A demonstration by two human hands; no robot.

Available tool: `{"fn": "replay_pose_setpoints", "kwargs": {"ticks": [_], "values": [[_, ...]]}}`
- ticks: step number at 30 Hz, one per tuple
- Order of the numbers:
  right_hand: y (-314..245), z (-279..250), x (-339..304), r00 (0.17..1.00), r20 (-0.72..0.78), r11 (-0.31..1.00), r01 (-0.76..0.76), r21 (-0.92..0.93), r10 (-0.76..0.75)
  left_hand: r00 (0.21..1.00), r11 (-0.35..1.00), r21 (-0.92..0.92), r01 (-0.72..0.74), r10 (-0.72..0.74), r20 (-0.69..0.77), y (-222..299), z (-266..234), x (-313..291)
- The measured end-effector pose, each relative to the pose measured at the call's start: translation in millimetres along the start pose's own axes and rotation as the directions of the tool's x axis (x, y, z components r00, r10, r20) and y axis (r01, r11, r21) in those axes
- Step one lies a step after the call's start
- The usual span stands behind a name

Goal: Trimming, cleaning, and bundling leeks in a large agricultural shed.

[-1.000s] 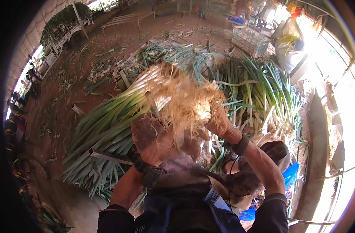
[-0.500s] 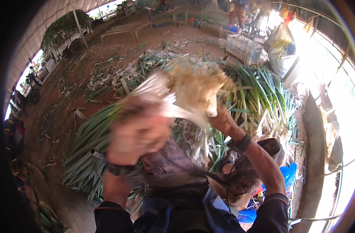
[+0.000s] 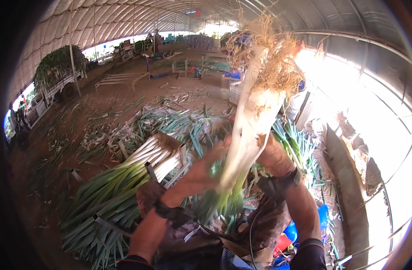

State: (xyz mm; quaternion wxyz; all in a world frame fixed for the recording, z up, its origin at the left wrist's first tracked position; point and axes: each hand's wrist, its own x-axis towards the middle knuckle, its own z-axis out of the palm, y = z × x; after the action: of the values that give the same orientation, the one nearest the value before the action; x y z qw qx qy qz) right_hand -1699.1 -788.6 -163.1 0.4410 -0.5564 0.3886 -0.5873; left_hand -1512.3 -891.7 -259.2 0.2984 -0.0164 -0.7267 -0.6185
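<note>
A few leeks (image 3: 260, 110) stand in front of me, tilted, with a tangle of tan roots at the top and green leaves hanging toward my lap. My right hand (image 3: 274, 155) is closed round their white stalks. Beside the lower stalks is my left hand (image 3: 206, 168), smeared by motion, its fingers partly hidden behind them. One thinner white stalk or outer layer (image 3: 243, 119) stands away from the rest on the left. To my left, a pile of leeks (image 3: 125, 175) lies in a metal rack (image 3: 149, 171), white ends pointing away.
More leeks (image 3: 300, 141) lie to the right. Leaf scraps (image 3: 156, 121) cover the earth floor ahead. A low wooden bench (image 3: 120, 80) and a loaded truck (image 3: 57, 72) stand farther back at the left. Blue and red plastic (image 3: 289, 234) lies by my right leg.
My view has tilted up, showing more of the shelter. The leeks' roots are now raised and upright. My left hand has moved right, from above the rack to the held stalks.
</note>
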Motion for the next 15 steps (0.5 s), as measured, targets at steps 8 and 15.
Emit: {"fn": "replay_pose_setpoints", "kwargs": {"ticks": [8,15], "values": [[36.7,-4.2,-5.8,0.787,-0.352,0.722,0.165,-0.672,-0.507,0.975,0.976,-0.158,0.148,-0.171,-0.145,-43.3,64.3,18.3],[-18.4,-7.2,-23.3,0.823,0.195,-0.507,-0.127,-0.853,-0.534,0.948,0.943,0.137,0.303,-0.283,-0.148,-71.0,67.9,26.6]]}}
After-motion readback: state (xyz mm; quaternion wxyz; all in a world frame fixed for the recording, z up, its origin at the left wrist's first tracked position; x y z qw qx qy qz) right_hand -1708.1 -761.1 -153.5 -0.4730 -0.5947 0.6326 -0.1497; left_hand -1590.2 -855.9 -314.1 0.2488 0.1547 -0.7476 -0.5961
